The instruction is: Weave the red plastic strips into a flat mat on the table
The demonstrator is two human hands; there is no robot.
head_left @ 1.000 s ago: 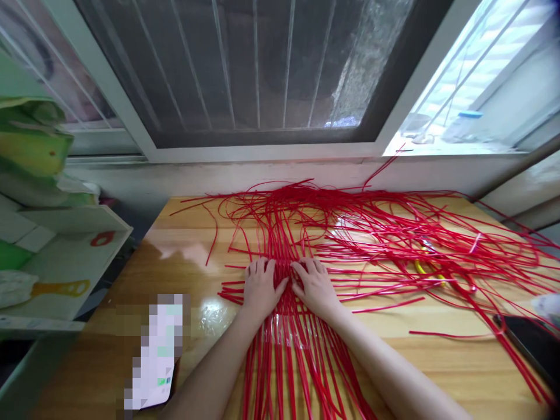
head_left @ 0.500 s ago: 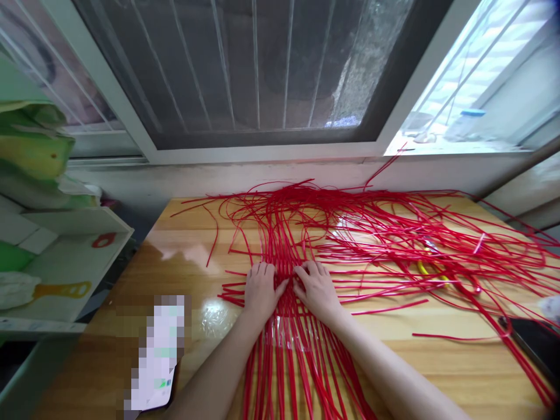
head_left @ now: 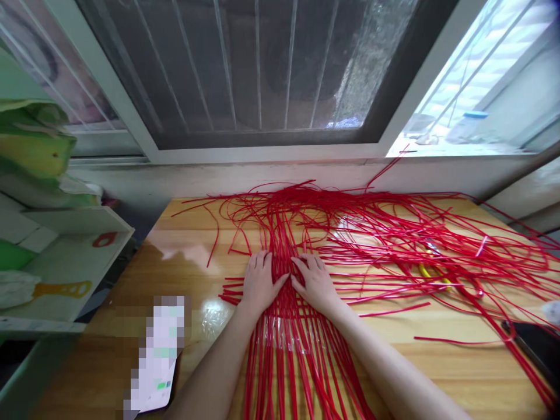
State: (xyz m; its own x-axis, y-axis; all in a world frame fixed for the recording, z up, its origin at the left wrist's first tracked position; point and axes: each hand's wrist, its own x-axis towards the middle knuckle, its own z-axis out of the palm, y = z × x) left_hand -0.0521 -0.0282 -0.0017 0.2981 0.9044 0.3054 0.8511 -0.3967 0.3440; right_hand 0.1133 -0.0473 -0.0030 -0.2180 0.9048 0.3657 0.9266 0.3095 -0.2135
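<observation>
The left hand [head_left: 259, 281] and right hand [head_left: 315, 282] have edged toward the white-framed window [head_left: 245, 76] over a panel of woven, narrow, glossy red strips [head_left: 286, 300].
The hands hide the panel's sides, and its lengthwise strips are cut off at the bottom edge; it lies mid-worktop [head_left: 190, 236], those strips running toward the window. Both hands rest palm-down on it, fingers slightly spread, thumbs nearly meeting. Clear tape [head_left: 286, 333] crosses the near strips.
</observation>
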